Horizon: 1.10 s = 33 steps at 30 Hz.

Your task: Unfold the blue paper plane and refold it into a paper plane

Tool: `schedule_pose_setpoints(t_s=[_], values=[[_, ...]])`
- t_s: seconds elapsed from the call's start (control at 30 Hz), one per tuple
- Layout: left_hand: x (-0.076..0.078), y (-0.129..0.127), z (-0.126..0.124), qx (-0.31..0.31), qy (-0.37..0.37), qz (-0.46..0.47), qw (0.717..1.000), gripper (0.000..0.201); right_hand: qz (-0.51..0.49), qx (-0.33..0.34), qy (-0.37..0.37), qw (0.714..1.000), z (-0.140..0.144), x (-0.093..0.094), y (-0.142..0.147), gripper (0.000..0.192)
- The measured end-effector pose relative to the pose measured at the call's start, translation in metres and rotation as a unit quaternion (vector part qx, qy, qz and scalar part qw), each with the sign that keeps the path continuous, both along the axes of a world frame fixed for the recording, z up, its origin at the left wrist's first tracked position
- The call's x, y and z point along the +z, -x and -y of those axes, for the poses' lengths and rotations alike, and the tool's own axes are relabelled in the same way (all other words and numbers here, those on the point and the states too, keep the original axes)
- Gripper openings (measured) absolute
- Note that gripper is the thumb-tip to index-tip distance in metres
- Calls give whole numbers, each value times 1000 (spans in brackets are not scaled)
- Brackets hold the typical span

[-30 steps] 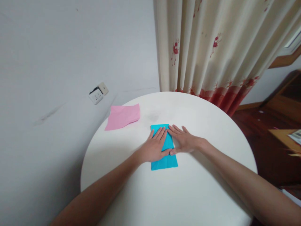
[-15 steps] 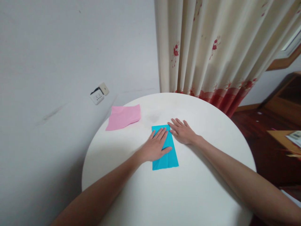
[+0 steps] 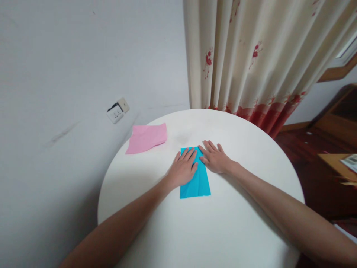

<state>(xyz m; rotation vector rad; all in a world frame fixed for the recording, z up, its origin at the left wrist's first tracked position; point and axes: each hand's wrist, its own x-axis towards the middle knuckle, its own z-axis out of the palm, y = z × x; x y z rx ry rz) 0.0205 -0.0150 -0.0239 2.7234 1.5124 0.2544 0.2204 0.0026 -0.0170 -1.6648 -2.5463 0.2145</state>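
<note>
A folded blue sheet point(image 3: 200, 184), paper or thin cloth, lies flat on the white round table point(image 3: 240, 223). My left hand point(image 3: 183, 166) rests flat across its upper left part, fingers stretched out and covering some of it. At the sheet's upper right edge is my right hand point(image 3: 215, 158), palm down with fingers apart. Its index fingertip and thumb touch that edge, while the rest of the hand lies on the tabletop. Neither hand grips anything.
A pink sheet point(image 3: 147, 138) lies near the table's back left edge. The wall with a socket point(image 3: 115, 114) stands close on the left. A patterned curtain point(image 3: 237, 59) hangs behind the table. At the far right is a brown board point(image 3: 336, 163) with papers.
The blue sheet has shifted slightly away from me. My left hand has moved a little up and left on it, with the thumb drawn in. My right hand has barely moved.
</note>
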Motion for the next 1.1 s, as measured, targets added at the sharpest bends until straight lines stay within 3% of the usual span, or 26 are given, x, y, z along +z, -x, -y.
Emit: schedule_pose_setpoints(t_s=[0.27,0.7,1.1], values=[[-1,4,-5,20,7,-8,1000,53,-10,58,0,998,41,2,29,72],[-2,33,-32,104,17,47,993,52,-42,89,7,995,30,5,19,79],[-1,35,-41,80,-20,185,979,50,-50,97,10,994,27,4,18,78]])
